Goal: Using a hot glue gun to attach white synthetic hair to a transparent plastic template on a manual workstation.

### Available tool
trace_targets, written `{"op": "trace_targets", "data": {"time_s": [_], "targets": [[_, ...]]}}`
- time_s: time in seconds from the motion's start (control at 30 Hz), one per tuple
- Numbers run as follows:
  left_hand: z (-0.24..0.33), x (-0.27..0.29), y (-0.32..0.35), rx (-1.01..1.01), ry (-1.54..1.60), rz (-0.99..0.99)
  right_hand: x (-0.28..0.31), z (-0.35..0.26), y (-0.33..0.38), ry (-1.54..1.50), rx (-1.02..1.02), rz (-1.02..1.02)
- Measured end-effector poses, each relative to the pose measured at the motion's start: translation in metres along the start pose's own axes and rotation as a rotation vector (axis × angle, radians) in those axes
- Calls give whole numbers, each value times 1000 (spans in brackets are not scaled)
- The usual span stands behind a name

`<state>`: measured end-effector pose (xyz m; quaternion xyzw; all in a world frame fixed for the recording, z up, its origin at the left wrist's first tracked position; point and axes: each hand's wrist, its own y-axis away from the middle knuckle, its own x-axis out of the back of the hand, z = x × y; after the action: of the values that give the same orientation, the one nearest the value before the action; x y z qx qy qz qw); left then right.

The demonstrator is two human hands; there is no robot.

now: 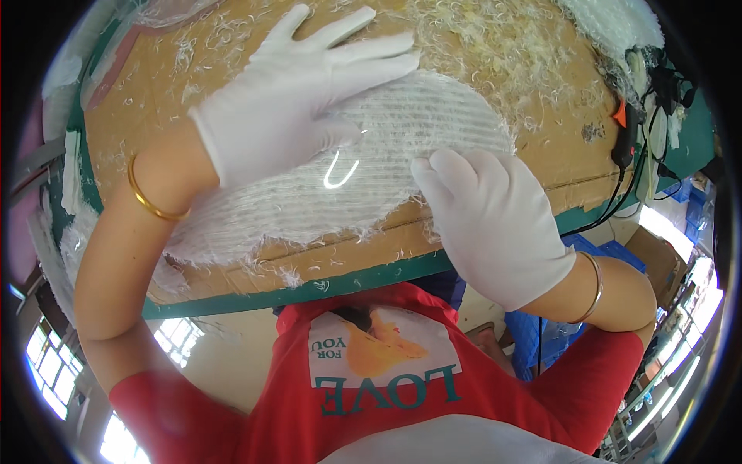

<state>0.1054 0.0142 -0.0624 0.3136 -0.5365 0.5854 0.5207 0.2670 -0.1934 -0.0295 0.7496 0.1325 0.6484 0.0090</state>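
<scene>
A white, ribbed sheet of fibrous fabric [390,127] with frayed edges lies across the brown board in front of me. A bright U-shaped mark [340,172] shows at its middle. My left hand [286,100], in a white glove, is open and rests flat over the sheet's far left part, fingers spread toward the far edge. My right hand [495,213], also gloved in white, is closed at the sheet's near right side. Its fingers are curled and pressed together, and whatever is between the fingertips is hidden.
Loose pale fibres [495,46] are scattered over the cardboard [564,162]. A black hand tool [624,143] with cables lies at the right, near a heap of white fibre [618,27]. The green table edge [371,276] runs close to my body. Blue crates [533,344] stand below at right.
</scene>
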Motion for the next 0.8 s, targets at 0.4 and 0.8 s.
{"op": "trace_targets", "data": {"time_s": [0.4,0.8], "targets": [[52,7,11,210,-158,-248,40,63,-52,-392,-95,312],[66,13,-10,470,-199,-49,57,50,-108,-100,23,-290]]}}
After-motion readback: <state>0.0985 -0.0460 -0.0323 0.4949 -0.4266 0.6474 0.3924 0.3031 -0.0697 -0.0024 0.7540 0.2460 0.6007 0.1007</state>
